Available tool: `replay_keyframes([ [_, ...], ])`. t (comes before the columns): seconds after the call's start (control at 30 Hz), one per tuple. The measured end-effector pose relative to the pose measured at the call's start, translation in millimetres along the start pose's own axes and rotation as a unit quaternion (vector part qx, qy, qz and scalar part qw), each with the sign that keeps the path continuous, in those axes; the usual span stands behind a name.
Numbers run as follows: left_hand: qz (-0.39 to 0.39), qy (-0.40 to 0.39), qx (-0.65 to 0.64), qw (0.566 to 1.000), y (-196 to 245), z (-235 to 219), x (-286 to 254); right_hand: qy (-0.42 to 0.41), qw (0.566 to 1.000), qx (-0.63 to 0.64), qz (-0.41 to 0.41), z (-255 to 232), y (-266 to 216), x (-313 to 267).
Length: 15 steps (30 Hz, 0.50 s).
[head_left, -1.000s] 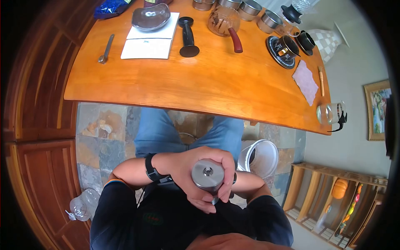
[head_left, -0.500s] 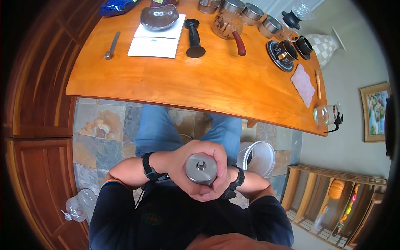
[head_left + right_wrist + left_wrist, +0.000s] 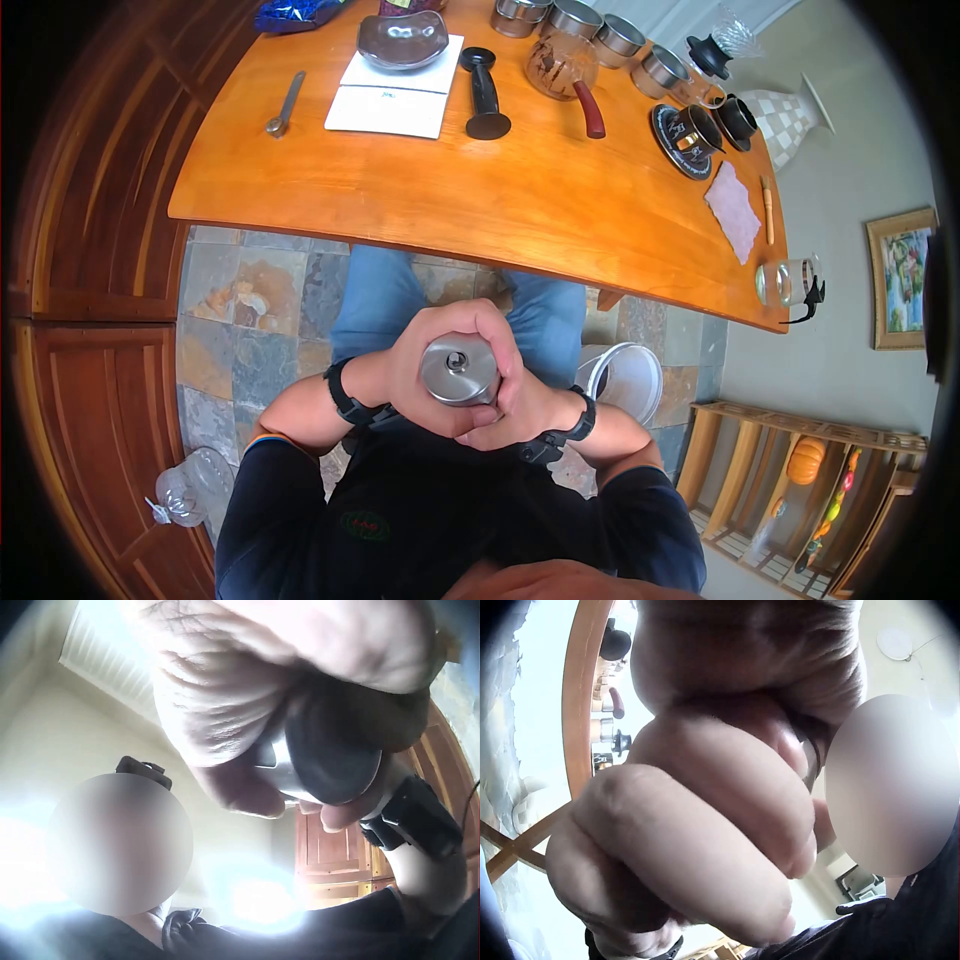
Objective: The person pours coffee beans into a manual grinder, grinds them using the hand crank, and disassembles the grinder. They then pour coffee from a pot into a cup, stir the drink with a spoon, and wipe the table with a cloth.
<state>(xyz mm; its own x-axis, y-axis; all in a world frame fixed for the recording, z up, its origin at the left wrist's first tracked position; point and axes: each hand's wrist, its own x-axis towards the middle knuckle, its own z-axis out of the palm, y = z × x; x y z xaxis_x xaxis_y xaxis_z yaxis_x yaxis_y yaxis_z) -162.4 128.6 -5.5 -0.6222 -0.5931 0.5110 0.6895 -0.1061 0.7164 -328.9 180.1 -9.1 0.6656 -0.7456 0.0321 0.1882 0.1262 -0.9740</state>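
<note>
A brushed-steel cylinder, which looks like a hand coffee grinder with no crank on it, is held above the lap, its round top with a small central stud facing the head camera. My left hand wraps round its upper side, thumb and fingers curled about the body. From the other side my right hand grips it lower down, its fingers meeting the left ones. The right wrist view shows the cylinder's dark round end sticking out of the grasp. Curled fingers fill the left wrist view and hide most of the cylinder.
On the wooden table ahead lie a metal spoon-like tool, a white flat scale-like slab with a dark dish, a black handled piece, a glass pot, a cup and a pink cloth. A white bucket stands on the floor.
Both hands have carried the steel cylinder forward and slightly left, away from the body. The right hand has come further into view beside it, and the head view has shifted slightly.
</note>
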Motion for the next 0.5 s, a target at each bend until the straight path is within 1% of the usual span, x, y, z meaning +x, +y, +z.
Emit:
replay_keyframes([
  [0.03,0.002,-0.004,0.024,1.0,3.3,-0.5,0.8,0.022,1.0,-0.003,0.001,1.0,-0.4,0.3],
  [0.07,0.003,-0.008,0.048,0.999,5.0,-0.8,1.0,0.022,1.0,-0.002,0.001,0.5,2.2,-1.0],
  [0.17,0.001,0.012,0.061,0.998,4.0,0.3,-1.7,0.043,0.998,-0.035,0.016,-0.2,9.2,-4.8],
  [0.23,0.005,0.022,0.066,0.998,-0.2,1.0,-3.3,0.076,0.995,-0.065,0.025,1.1,6.0,-3.1],
  [0.27,0.01,0.031,0.07,0.997,-1.9,1.7,-3.7,0.078,0.995,-0.065,0.025,2.7,3.4,-2.8],
  [0.33,0.014,0.036,0.078,0.996,-3.2,2.8,-3.3,0.109,0.992,-0.062,0.014,5.1,-1.1,-2.3],
  [0.4,0.018,0.041,0.086,0.995,-4.6,5.2,-3.3,0.105,0.992,-0.068,0.011,0.7,3.1,-4.7],
  [0.47,0.015,0.088,0.111,0.99,-6.0,9.8,-4.4,0.101,0.992,-0.074,0.007,-7.8,3.5,-4.5],
  [0.5,0.013,0.087,0.11,0.99,-6.8,11.1,-3.8,0.058,0.998,-0.034,0.007,-15.5,1.6,-1.4],
])
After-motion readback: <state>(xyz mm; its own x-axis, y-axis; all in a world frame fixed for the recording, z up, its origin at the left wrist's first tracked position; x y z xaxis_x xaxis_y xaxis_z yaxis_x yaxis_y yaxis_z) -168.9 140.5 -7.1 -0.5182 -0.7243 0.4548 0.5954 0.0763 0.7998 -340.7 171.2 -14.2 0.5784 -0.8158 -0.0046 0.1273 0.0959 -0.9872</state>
